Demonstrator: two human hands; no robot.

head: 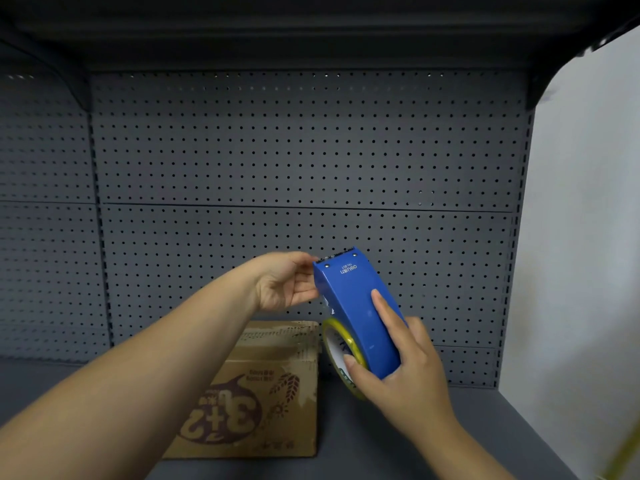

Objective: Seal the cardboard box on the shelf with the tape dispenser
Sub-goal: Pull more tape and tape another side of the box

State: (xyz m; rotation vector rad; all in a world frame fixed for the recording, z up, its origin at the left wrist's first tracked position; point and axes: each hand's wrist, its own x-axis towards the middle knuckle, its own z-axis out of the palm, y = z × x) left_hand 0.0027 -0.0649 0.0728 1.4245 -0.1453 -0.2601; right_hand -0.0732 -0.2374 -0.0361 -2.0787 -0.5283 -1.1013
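Grey perforated back panel rises behind the shelf, where the cardboard box lies below the left forearm. Raised above it, the blue tape dispenser is clasped by the right hand; the left hand pinches its toothed end.

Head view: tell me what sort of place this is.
Likely a shop or stockroom: a grey metal shelf with a pegboard back, a printed cardboard box resting on it, and a blue tape dispenser held above.
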